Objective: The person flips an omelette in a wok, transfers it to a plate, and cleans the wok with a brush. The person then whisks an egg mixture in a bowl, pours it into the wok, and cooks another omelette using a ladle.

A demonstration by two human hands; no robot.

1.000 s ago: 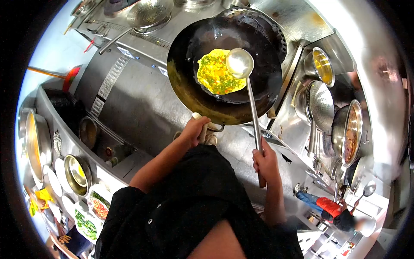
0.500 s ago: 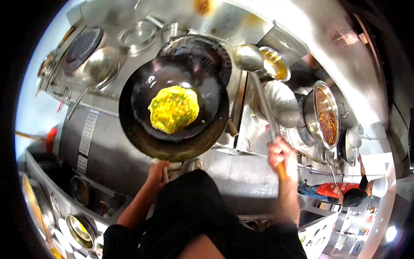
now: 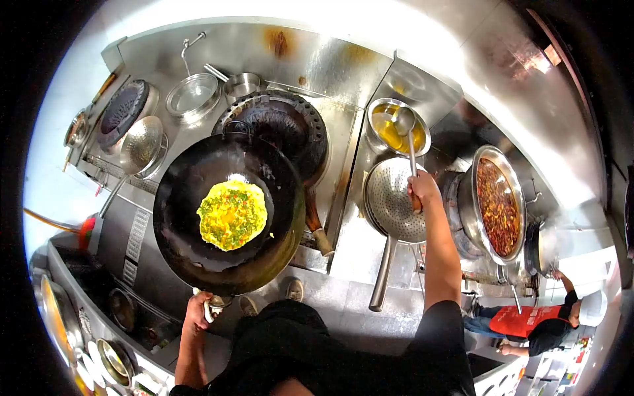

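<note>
Gripped in my left hand (image 3: 197, 310) is the near edge of a black wok (image 3: 178, 254), with a pale cloth (image 3: 215, 304) at the grip. A round yellow omelette (image 3: 232, 215) flecked with green and red lies flat inside the wok, near its middle. My right hand (image 3: 424, 187) is closed around the handle of a ladle (image 3: 404, 121). The ladle's bowl is over or in a metal basin (image 3: 426, 141) of yellow oil; whether it touches the oil I cannot tell. Below that hand sits a perforated strainer (image 3: 403, 211) with a long handle.
Behind the wok is a black burner ring (image 3: 317, 125). A wide pan (image 3: 474, 198) of dark red food stands at the right. Further right, a person in a red apron (image 3: 518, 321) works. At left are another strainer (image 3: 140, 142) and a lidded pot (image 3: 191, 96).
The wok and omelette have shifted left and nearer to me. My right hand has moved forward, bringing the ladle from beside the oil basin to over it.
</note>
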